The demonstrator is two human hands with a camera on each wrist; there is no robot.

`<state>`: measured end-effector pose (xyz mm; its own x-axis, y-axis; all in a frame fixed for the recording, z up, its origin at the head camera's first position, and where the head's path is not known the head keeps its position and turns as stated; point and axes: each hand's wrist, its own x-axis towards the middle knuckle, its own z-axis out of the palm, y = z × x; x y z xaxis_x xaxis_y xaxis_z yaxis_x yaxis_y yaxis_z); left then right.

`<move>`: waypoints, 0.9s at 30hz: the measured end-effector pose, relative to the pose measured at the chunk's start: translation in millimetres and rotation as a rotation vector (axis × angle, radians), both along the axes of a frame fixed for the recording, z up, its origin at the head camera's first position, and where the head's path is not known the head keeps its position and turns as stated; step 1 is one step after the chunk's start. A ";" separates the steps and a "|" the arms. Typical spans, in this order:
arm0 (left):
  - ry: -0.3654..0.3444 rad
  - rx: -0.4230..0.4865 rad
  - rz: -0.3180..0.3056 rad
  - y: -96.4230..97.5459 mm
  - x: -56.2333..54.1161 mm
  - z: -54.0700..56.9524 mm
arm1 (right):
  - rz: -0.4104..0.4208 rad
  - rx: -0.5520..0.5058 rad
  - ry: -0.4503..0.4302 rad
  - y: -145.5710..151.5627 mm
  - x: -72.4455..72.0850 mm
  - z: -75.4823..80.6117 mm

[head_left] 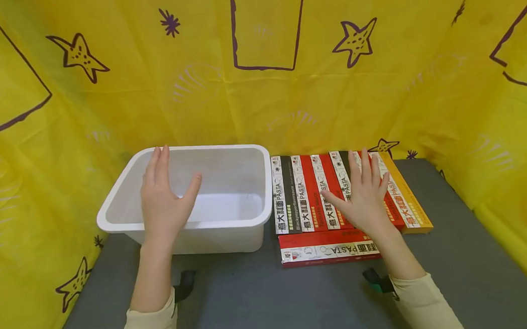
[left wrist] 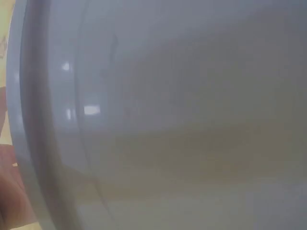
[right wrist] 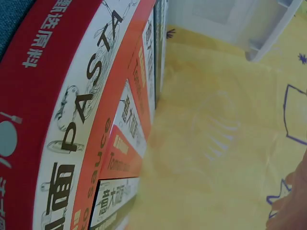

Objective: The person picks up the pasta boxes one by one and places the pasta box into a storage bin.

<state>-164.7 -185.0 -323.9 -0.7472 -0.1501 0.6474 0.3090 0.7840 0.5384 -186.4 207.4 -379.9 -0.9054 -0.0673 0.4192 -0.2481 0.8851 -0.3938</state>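
Pasta boxes point(head_left: 312, 197): red, black, orange, white-banded | tub point(head_left: 218, 238): white, rounded corners

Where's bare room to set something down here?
Bare: grey tabletop between the sleeves, in front of the white tub and crosswise red pasta box; another patch between the orange pasta box and the right-hand curtain; the tub's visible floor. Crowded: the packed pasta-box row beside the tub.
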 end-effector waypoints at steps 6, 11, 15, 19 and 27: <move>0.009 0.029 0.037 -27.0 10.1 -2.2 | 0.056 -0.076 -0.084 9.8 2.6 -2.7; -0.038 0.043 0.084 -48.7 19.4 -2.6 | 0.107 -0.121 -0.202 21.4 6.0 -4.2; -0.099 0.066 0.105 -66.4 23.3 -3.6 | 0.160 -0.143 -0.303 32.8 10.6 -6.0; -0.206 0.098 0.120 -81.8 27.4 -4.9 | 0.225 -0.115 -0.350 45.7 16.1 -11.2; -0.298 0.108 0.110 -105.6 34.6 -15.8 | 0.336 -0.039 -0.369 73.9 25.7 -28.2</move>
<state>-130.1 -290.6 -339.7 -0.8768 -0.2963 0.3786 0.0419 0.7373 0.6742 -160.7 281.3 -408.1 -0.9249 -0.3711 0.0828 -0.3545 0.7628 -0.5407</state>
